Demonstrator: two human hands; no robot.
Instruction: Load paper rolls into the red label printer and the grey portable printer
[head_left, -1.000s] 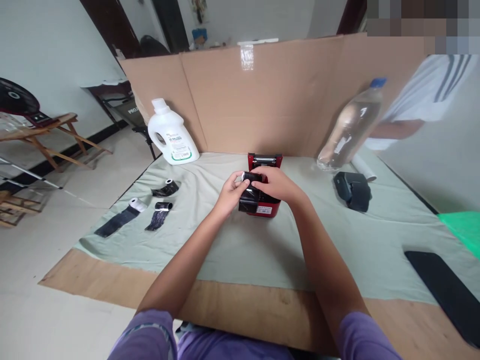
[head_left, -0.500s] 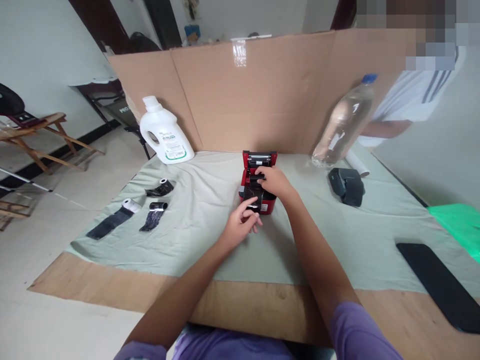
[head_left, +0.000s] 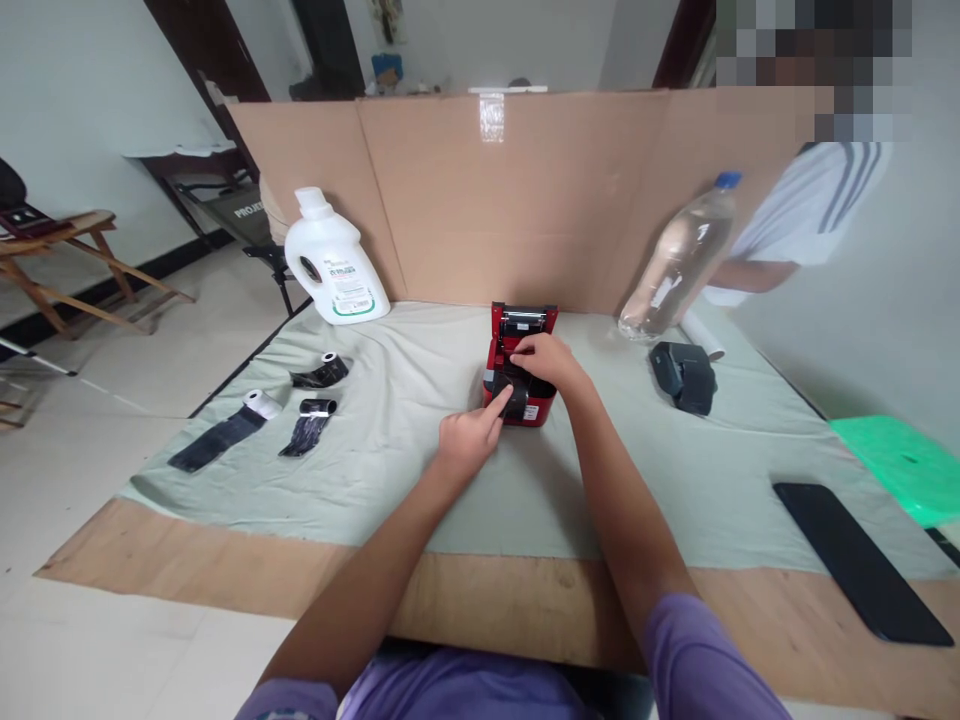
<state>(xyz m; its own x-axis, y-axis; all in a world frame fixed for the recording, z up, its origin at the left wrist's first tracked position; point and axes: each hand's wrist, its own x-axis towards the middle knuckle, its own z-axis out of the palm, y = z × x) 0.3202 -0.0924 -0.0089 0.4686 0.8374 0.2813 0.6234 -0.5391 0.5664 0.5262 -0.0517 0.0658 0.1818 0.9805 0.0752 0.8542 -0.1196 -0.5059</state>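
A small red-and-black printer (head_left: 535, 413) stands on the cloth with its lid raised against the back. A black strip (head_left: 516, 400) hangs over its front edge from inside. My left hand (head_left: 471, 440) reaches to that strip, index finger stretched along it and the other fingers curled; its thumb is mostly hidden. Over the opened compartment, my right hand (head_left: 551, 362) is closed with bent fingers, its fingertips inside the printer. What those fingertips pinch, if anything, is too small to tell. Part of the printer's inside is covered by my right hand.
Left on the cloth lie three rolls with black strips (head_left: 319, 372). A white jug (head_left: 337, 265) and a clear bottle (head_left: 679, 260) stand before a cardboard panel (head_left: 517, 200). To the right are a black device (head_left: 684, 378), a phone (head_left: 855, 560) and a green stool (head_left: 900, 465). Another person's arm (head_left: 757, 275) shows behind.
My left index finger has come onto the black strip, and its other fingers have curled in. My right hand stays over the compartment, its fingers shifted slightly. The view has shifted a little.
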